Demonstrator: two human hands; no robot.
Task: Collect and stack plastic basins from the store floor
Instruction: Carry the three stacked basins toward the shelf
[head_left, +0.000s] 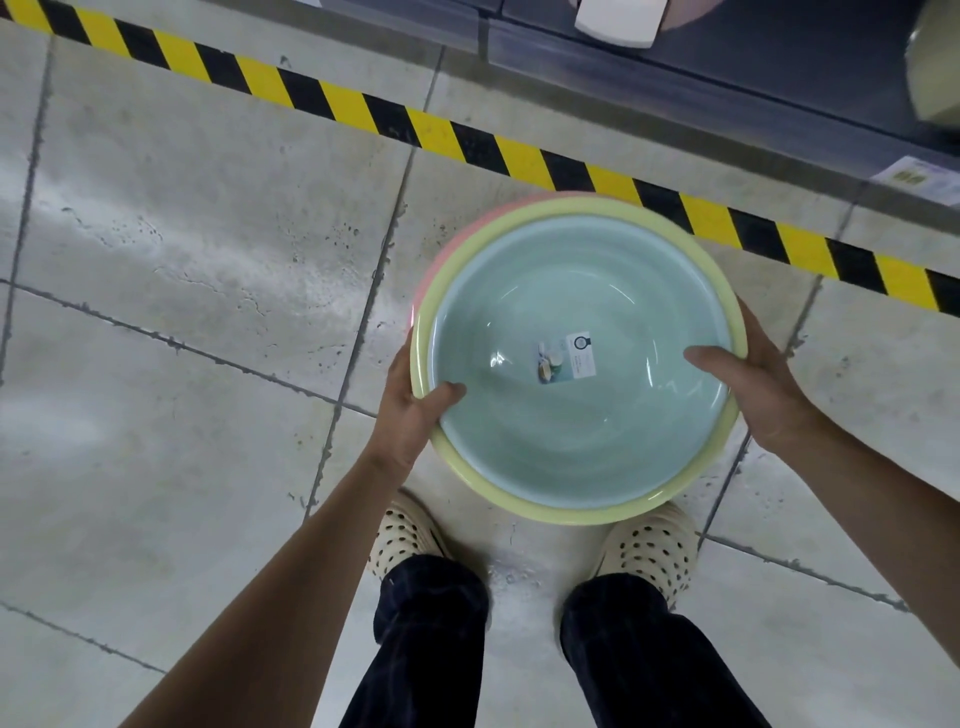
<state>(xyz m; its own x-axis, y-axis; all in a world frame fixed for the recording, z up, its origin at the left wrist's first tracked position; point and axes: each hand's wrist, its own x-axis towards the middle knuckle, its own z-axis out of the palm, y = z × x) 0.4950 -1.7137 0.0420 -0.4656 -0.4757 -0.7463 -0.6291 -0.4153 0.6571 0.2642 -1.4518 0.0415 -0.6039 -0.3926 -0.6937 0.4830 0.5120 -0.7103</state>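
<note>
Near: 2 feet in perforated clogs (649, 545) on the tiled floor (182, 260). Above them, a nested stack of 3 basins, held level and mouth up: blue basin (571, 415) innermost, yellow basin (545, 512) around it, pink basin (441, 260) outermost. Round, so no long axis. Left hand (410, 395) and right hand (763, 384) clamp opposite rims, thumbs inside, equally near. Far: hazard stripe (467, 140), then shelf base (727, 67), probably where the stack goes.
</note>
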